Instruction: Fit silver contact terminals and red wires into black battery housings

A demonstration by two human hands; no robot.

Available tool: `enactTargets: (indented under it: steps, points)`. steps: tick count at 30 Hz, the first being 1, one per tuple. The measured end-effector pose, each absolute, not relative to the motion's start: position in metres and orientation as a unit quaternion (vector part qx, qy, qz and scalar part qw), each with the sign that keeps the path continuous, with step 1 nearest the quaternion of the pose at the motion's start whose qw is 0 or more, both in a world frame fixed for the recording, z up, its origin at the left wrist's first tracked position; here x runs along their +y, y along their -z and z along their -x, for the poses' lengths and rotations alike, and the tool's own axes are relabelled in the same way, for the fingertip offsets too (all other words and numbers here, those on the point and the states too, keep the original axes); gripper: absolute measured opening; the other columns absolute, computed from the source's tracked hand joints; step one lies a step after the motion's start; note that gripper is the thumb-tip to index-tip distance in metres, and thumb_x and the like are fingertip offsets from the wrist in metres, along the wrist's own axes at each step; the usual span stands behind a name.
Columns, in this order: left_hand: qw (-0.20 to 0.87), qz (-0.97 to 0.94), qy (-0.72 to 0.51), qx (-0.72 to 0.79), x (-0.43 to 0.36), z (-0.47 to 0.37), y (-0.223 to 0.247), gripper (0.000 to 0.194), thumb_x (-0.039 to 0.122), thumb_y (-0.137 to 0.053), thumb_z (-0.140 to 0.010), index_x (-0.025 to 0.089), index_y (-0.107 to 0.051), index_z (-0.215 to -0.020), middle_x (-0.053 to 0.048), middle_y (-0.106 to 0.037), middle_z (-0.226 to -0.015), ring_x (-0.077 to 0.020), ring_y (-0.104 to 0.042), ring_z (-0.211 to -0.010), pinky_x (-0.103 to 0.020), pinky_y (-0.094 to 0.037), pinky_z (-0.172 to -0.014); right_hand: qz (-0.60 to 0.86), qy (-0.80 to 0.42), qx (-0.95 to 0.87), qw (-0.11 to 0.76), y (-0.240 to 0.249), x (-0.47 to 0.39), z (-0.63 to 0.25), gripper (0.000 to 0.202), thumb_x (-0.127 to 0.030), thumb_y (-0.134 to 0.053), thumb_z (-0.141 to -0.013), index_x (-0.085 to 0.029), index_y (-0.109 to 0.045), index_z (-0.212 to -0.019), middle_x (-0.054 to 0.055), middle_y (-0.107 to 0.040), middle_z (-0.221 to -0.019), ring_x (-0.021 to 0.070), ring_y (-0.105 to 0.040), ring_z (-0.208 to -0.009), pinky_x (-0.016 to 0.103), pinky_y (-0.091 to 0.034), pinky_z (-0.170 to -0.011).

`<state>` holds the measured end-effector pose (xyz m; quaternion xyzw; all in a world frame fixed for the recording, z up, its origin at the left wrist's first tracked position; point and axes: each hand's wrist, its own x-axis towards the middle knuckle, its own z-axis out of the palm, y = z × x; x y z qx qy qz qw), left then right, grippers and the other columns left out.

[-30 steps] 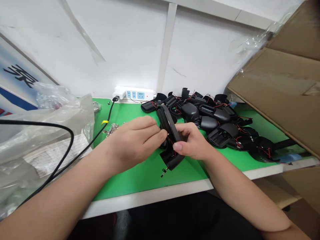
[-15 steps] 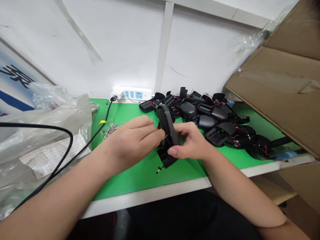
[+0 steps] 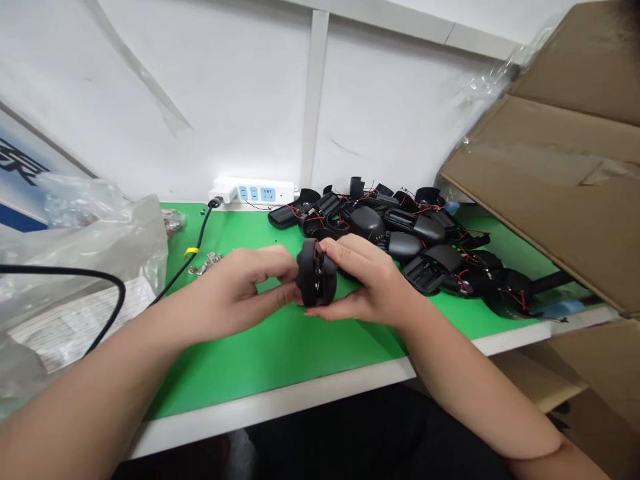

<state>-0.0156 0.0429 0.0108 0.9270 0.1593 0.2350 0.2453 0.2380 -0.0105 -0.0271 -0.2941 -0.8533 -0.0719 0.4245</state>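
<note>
Between my two hands, above the green mat [image 3: 270, 353], a black plastic housing [image 3: 316, 273] is held end-on, with its narrow side and an opening facing me. My left hand [image 3: 250, 287] pinches it from the left, thumb below and fingers above. From the other side my right hand [image 3: 367, 277] grips it, with fingers over the top and thumb at the lower edge. Small bright metal bits show inside the opening. A small heap of metal parts [image 3: 205, 263] lies just beyond my left wrist. Behind my right hand spreads a pile of similar black housings [image 3: 410, 245] with thin red wires.
A white power strip [image 3: 265, 193] stands against the wall, with a black cable [image 3: 199, 233] running from it toward the left. Clear plastic bags [image 3: 100, 240] and a printed sheet [image 3: 85, 327] cover the left side. A large cardboard box [image 3: 560, 153] leans in from the right.
The housing has turned from a raised, lengthwise pose to end-on and sits more compactly between my hands. My left hand has shifted from reaching into it to gripping its left side.
</note>
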Motion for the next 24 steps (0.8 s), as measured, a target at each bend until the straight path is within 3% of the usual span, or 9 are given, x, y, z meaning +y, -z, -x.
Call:
enactTargets:
  steps: [5,10,13,16,24]
  points:
    - [0.305,-0.922,-0.197,0.138,0.0412,0.0157,-0.0169,0.024,0.018,-0.053,-0.098,0.018,-0.062,-0.076,0.003,-0.062,-0.071,-0.0085,-0.053,-0.061,-0.021,-0.043,-0.055,0.278,0.071,-0.865,0.413,0.0231,-0.0123,-0.2381,0.063,-0.059,-0.066,-0.099,-0.018,-0.053,-0.145,0.009,-0.065,-0.101,0.0215,-0.059,-0.086,0.035,-0.051,-0.075]
    - [0.29,-0.928,-0.205,0.113,0.0413,0.019,-0.0104,0.015,0.02,-0.057,-0.098,0.026,-0.069,-0.092,0.002,-0.075,-0.088,-0.0115,-0.062,-0.069,-0.022,-0.05,-0.058,0.267,0.067,-0.863,0.424,0.0254,-0.0104,-0.2382,0.065,-0.058,-0.066,-0.099,-0.017,-0.051,-0.147,0.008,-0.062,-0.1,0.0211,-0.058,-0.085,0.034,-0.05,-0.074]
    - [0.239,-0.939,-0.226,0.095,0.0411,0.0204,-0.0077,0.017,0.013,-0.055,-0.1,0.023,-0.069,-0.102,0.003,-0.074,-0.09,-0.0088,-0.065,-0.072,-0.018,-0.052,-0.064,0.27,0.07,-0.863,0.422,0.026,-0.0102,-0.2374,0.066,-0.057,-0.069,-0.098,-0.017,-0.052,-0.147,0.007,-0.061,-0.097,0.0207,-0.057,-0.083,0.034,-0.049,-0.073]
    - [0.21,-0.94,-0.262,0.062,0.04,0.0177,-0.0111,0.018,0.008,-0.054,-0.098,0.02,-0.067,-0.1,0.003,-0.071,-0.085,-0.0082,-0.062,-0.066,-0.017,-0.05,-0.059,0.281,0.068,-0.863,0.414,0.0258,-0.0109,-0.2356,0.066,-0.056,-0.072,-0.096,-0.019,-0.053,-0.146,0.004,-0.057,-0.092,0.0198,-0.055,-0.08,0.033,-0.048,-0.07]
    - [0.268,-0.925,-0.264,0.06,0.0374,0.0151,-0.0147,0.019,0.001,-0.06,-0.093,0.018,-0.066,-0.087,0.005,-0.067,-0.076,-0.0059,-0.062,-0.064,-0.013,-0.047,-0.059,0.272,0.076,-0.851,0.442,0.0308,-0.0121,-0.231,0.08,-0.052,-0.082,-0.09,-0.021,-0.046,-0.155,0.005,-0.062,-0.094,0.0197,-0.056,-0.079,0.034,-0.046,-0.07]
